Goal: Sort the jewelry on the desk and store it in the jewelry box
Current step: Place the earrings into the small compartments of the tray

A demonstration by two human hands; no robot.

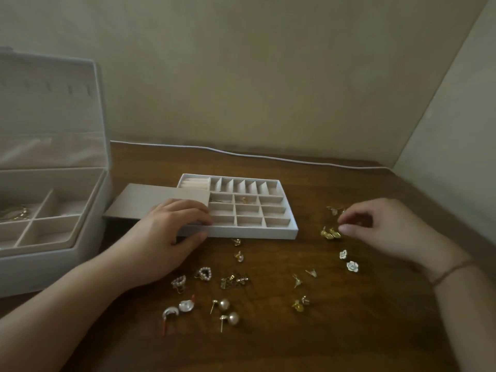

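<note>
The tray (pixel 268 232) lay between the left hand (pixel 171 232) and right hand (pixel 381 226); earrings (pixel 228 310) were scattered nearer the person.

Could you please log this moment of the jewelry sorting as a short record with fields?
left hand: left hand rests on the divided tray, thumb at its front edge
right hand: right hand, fingers at the gold earrings
tray contents: one gold piece in a middle cell
jewelry box: jewelry box, open, far left
loose on desk: pearl studs, heart earrings
</note>
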